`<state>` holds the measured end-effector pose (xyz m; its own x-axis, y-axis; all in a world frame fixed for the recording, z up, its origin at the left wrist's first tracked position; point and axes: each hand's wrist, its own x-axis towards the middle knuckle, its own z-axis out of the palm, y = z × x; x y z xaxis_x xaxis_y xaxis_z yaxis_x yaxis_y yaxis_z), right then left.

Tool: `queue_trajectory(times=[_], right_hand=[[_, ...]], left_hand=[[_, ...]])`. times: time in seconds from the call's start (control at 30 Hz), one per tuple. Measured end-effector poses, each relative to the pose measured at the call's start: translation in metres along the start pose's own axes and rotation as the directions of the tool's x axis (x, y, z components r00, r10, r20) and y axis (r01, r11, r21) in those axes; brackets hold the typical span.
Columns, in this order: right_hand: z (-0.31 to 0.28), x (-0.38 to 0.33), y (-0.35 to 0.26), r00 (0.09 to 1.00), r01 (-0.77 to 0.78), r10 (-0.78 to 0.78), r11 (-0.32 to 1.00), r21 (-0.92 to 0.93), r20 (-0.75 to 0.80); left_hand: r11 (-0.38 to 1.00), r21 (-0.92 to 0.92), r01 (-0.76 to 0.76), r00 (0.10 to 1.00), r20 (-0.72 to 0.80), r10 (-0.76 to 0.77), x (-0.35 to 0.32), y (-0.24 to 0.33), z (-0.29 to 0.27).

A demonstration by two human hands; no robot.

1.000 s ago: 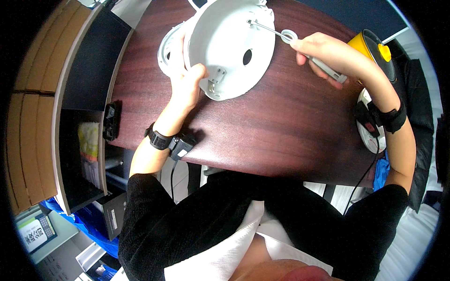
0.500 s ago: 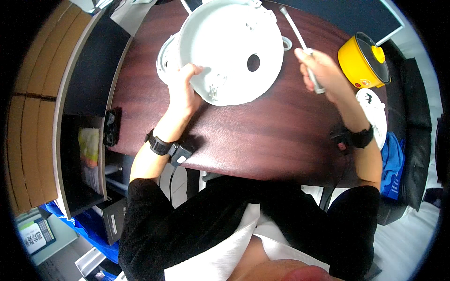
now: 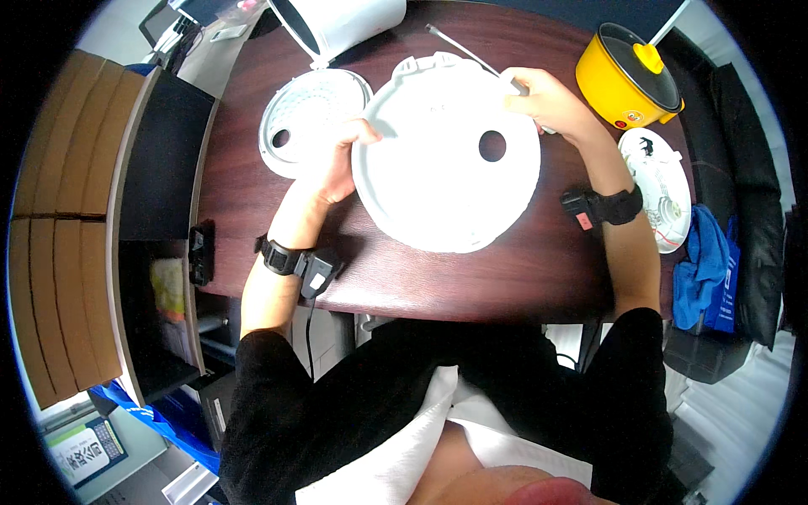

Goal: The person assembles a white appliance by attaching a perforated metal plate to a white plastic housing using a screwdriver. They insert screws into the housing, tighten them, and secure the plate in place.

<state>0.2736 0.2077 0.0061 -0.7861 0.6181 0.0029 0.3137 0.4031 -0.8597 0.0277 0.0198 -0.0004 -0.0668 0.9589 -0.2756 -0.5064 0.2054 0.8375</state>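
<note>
A large round white plastic cover with one dark round hole is tilted up over the table in front of me. My left hand is closed on its left edge, with the thumb over the front face. At its upper right edge is my right hand, wrapped round the handle of a long thin screwdriver. The screwdriver's shaft points up and left behind the cover. Whether the right fingers also grip the cover's rim is hard to make out.
Left of the cover lies a white perforated disc, with a white cylindrical housing behind it. A yellow electric pot stands far right, near a white oval part. A shelf unit borders the dark wood table on the left.
The white cover has come nearer and to the right, exposing the perforated disc and housing. My right hand, still holding the screwdriver, has moved up and left to the cover's edge.
</note>
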Motion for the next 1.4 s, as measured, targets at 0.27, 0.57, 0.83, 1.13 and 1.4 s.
queue_trajectory(times=[0.27, 0.57, 0.83, 1.13, 1.4], right_hand=[[-0.007, -0.015, -0.054, 0.977, -0.149, 0.133, 0.985, -0.083, -0.167], [0.042, -0.038, -0.089, 0.976, -0.113, 0.123, 0.991, -0.066, 0.177], [0.05, -0.038, -0.089, 0.992, -0.029, 0.055, 0.976, -0.215, 0.115], [0.048, -0.032, -0.119, 0.947, 0.23, -0.299, 0.383, -0.895, 0.115], [0.005, -0.004, -0.138, 0.878, 0.385, -0.373, 0.179, -0.905, 0.299]], left_hand=[[0.978, 0.015, -0.208, 0.924, -0.324, 0.201, 0.004, -0.006, 0.007], [0.904, 0.131, -0.407, 0.857, -0.289, 0.428, -0.001, -0.017, -0.009], [0.881, 0.179, -0.438, 0.85, -0.236, 0.471, -0.003, -0.014, -0.011], [0.843, 0.29, -0.453, 0.819, -0.237, 0.522, -0.005, -0.016, -0.009], [0.834, 0.365, -0.414, 0.842, -0.194, 0.503, -0.009, -0.011, -0.005]])
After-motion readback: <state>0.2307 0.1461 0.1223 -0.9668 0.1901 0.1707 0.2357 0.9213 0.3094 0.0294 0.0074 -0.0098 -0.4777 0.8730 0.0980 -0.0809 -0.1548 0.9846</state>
